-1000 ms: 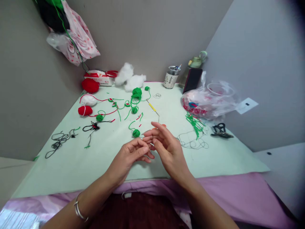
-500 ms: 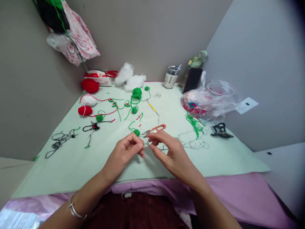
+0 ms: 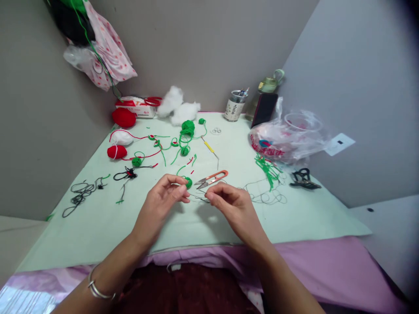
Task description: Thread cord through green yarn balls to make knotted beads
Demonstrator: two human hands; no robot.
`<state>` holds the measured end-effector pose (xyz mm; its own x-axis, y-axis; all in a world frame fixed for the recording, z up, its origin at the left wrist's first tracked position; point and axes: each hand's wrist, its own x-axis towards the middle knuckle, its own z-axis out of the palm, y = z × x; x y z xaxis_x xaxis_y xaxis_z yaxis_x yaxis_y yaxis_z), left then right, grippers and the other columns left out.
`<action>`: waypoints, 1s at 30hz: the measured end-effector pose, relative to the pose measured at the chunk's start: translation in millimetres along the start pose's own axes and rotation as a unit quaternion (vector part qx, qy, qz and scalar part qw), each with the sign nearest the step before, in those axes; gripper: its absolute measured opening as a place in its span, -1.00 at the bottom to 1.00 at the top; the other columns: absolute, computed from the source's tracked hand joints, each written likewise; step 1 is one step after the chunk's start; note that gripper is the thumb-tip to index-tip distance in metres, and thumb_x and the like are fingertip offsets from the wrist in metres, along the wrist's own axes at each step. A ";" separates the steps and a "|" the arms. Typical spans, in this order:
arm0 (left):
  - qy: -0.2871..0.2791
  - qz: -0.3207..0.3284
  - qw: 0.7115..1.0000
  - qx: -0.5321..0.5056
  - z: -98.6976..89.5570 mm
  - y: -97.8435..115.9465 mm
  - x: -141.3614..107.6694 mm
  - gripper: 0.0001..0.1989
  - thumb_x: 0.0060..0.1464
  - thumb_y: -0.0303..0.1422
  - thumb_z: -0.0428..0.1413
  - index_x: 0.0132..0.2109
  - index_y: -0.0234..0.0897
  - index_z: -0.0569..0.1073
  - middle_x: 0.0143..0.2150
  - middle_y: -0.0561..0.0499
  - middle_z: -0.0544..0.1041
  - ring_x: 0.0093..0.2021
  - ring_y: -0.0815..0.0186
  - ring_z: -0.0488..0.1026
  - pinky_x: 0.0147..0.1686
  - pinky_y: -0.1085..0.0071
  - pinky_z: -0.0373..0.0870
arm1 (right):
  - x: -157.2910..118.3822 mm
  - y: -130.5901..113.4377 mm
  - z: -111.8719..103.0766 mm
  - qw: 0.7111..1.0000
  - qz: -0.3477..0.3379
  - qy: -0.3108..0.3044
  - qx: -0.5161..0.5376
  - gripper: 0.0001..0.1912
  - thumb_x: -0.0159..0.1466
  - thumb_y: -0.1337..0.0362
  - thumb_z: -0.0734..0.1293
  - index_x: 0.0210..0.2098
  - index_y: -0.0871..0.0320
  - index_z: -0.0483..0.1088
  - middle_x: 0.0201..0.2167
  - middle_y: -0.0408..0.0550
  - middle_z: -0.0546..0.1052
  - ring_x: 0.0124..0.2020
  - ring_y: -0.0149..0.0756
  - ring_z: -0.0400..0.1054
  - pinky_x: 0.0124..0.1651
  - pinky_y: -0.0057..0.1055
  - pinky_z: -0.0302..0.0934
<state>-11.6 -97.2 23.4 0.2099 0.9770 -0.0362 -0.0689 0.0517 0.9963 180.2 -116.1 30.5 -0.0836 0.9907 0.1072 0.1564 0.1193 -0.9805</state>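
Note:
My right hand (image 3: 231, 203) is closed in a pinch, with thin black thread (image 3: 201, 199) at its fingertips. My left hand (image 3: 166, 196) has curled fingers, the thumb close to the index finger; the same thread runs up to them, though its end is too fine to make out. Just behind the left fingertips lies a small green yarn ball (image 3: 188, 182). Orange-handled thread snips (image 3: 212, 178) rest on the table beyond the right hand. Loose black thread (image 3: 266, 196) spreads in loops to the right.
Green yarn scraps (image 3: 269, 171), a black hair clip (image 3: 304, 179) and a plastic bag (image 3: 281, 137) sit at right. Farther back are a green yarn ball (image 3: 187, 128), a yellow-handled crochet hook (image 3: 208, 147), white stuffing (image 3: 185, 113) and a pen tin (image 3: 235, 107). Red yarn (image 3: 123, 117) lies left.
My hands have moved apart: the left has shifted left, and the right thumb and index finger have closed together. The snips are now more fully visible between them.

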 end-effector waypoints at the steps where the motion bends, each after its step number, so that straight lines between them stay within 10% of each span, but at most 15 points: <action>1: 0.002 0.001 1.000 -0.002 -0.7 -0.8 -0.1 -0.81 0.22 -0.20 0.14 -0.11 -0.20 0.43 -0.11 -0.02 0.46 -0.18 0.29 0.44 -0.10 0.31 0.41 | 0.0 0.3 -0.4 1.000 0.007 0.002 0.010 -0.81 0.29 0.21 0.36 -0.40 0.18 0.46 -0.46 -0.14 0.44 -0.40 -0.39 0.25 -0.32 -0.45 0.13; 30: -0.014 0.006 1.000 0.018 14.5 4.6 0.1 -0.87 0.14 -0.30 0.17 -0.29 -0.29 0.48 -0.08 -0.02 0.43 -0.27 0.37 0.44 -0.24 0.44 0.48 | -1.0 -2.7 4.9 0.999 -0.008 -0.012 -0.032 -0.85 0.29 0.25 0.34 -0.38 0.16 0.49 -0.46 -0.13 0.46 -0.41 -0.38 0.28 -0.30 -0.44 0.17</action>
<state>2.3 -99.8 29.1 0.2373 0.9712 -0.0234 -0.0372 0.0332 0.9988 175.0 -117.7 32.2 -0.1092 0.9869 0.1190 0.2166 0.1405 -0.9661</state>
